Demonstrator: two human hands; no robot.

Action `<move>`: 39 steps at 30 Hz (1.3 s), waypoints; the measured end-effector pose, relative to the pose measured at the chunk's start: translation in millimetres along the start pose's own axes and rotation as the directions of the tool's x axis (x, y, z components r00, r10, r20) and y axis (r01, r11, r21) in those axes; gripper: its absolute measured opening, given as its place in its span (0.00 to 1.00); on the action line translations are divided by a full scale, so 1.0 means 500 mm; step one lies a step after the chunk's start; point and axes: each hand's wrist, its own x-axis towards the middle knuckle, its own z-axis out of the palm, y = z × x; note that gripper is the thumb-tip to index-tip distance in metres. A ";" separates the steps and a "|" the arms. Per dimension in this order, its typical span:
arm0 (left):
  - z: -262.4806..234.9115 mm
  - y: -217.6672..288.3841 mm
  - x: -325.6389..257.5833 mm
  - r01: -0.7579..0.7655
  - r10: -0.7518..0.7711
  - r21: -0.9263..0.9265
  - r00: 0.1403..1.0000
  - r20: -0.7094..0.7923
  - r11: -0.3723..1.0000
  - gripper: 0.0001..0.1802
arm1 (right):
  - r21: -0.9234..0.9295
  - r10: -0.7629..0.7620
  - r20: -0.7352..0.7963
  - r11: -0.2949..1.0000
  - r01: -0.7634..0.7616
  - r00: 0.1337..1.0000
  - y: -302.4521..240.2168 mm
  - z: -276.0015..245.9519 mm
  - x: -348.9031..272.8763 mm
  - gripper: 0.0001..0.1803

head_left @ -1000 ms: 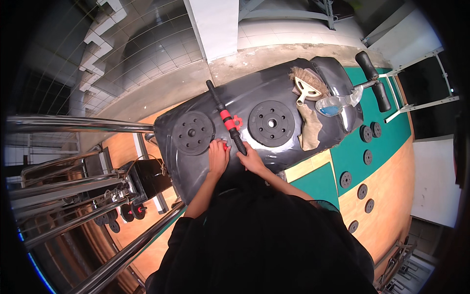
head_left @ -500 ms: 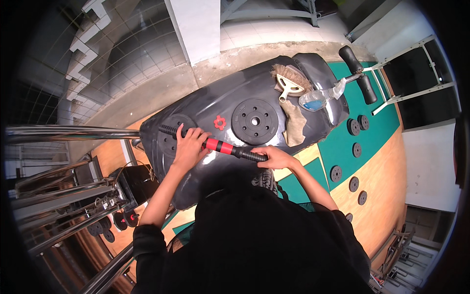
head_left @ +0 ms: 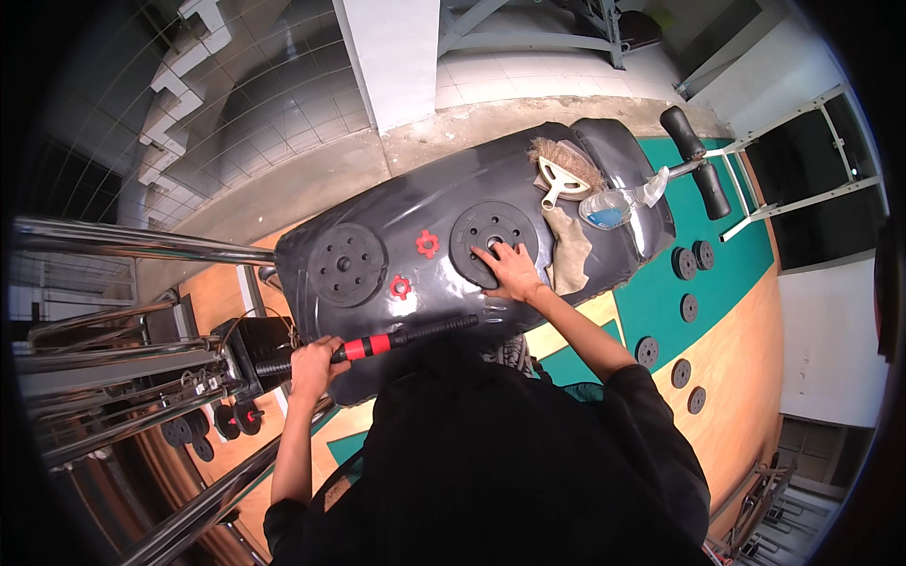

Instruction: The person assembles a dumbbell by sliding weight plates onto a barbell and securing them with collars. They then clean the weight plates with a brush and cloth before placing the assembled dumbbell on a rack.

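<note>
Black-and-red bar (head_left: 368, 346) is gripped in left hand (head_left: 316, 366) at near side of black bench (head_left: 453, 179) | larger-looking right plate (head_left: 491, 223) is touched by right hand (head_left: 514, 273), fingers spread | red collars (head_left: 421, 244) are noted between it and left plate (head_left: 345, 278).

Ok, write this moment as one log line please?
left hand: gripping red-and-black dumbbell bar | right hand: touching right weight plate | bench: left weight plate, two red star nuts, broom head, cloth, bottle

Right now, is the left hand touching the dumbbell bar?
Touching. The head view shows the left hand wrapped around the dumbbell bar, beside its red sleeve.
</note>
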 end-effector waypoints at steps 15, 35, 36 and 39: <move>0.082 0.087 0.085 0.171 -0.210 -0.227 0.965 -0.157 0.959 0.15 | 0.972 0.287 -0.075 0.233 0.006 0.955 0.089 -0.077 0.015 0.17; 0.123 0.143 0.172 0.100 -0.149 -0.280 0.975 -0.162 0.955 0.16 | 0.556 0.410 -0.381 0.818 -0.149 0.829 -0.058 -0.143 -0.013 0.26; 0.134 0.154 0.188 0.086 -0.142 -0.281 0.973 -0.184 0.956 0.16 | 0.527 0.399 -0.397 0.836 -0.150 0.827 -0.073 -0.143 -0.013 0.27; 0.172 0.164 0.222 0.105 -0.159 -0.332 0.977 -0.140 0.937 0.16 | 0.538 0.380 -0.326 0.827 -0.161 0.865 -0.104 -0.148 -0.031 0.29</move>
